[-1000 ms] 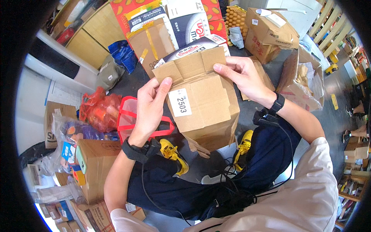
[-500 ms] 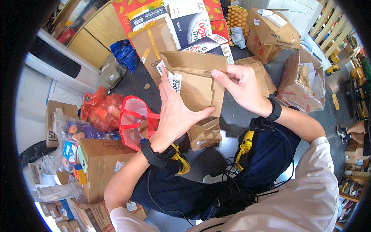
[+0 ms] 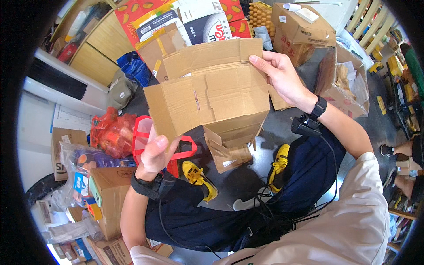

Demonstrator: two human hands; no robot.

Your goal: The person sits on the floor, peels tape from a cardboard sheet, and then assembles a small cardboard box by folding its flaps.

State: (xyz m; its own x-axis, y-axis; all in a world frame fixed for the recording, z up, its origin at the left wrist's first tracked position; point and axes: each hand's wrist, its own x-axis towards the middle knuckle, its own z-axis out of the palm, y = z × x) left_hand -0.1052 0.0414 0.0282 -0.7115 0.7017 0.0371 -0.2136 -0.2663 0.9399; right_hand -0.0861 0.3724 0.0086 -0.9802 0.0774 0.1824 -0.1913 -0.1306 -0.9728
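An unfolded brown cardboard box [image 3: 234, 95] with creased flaps is stretched out in front of me above the floor. At its upper right edge my right hand [image 3: 287, 81] is closed, thumb on the near face and fingers behind. My left hand [image 3: 154, 155] pinches the lower left corner of a flap, its fingers partly hidden by the board. Beneath the sheet, more folded cardboard [image 3: 229, 157] hangs or stands near the floor; I cannot tell whether it is joined to the sheet. A red-edged bag [image 3: 184, 153] lies close by my left hand.
Flattened printed cartons [image 3: 201, 28] lie ahead on the floor. Cardboard boxes stand at the far right [image 3: 304, 26], right [image 3: 342, 86] and left [image 3: 115, 192]. Red net bags [image 3: 115, 134] sit at the left. Yellow shoes [image 3: 198, 179] and dangling cables [image 3: 263, 201] are below.
The cardboard has been spread wider and turned, now showing its plain inner side. My left hand has moved down and left to its corner; my right hand has shifted slightly up and right.
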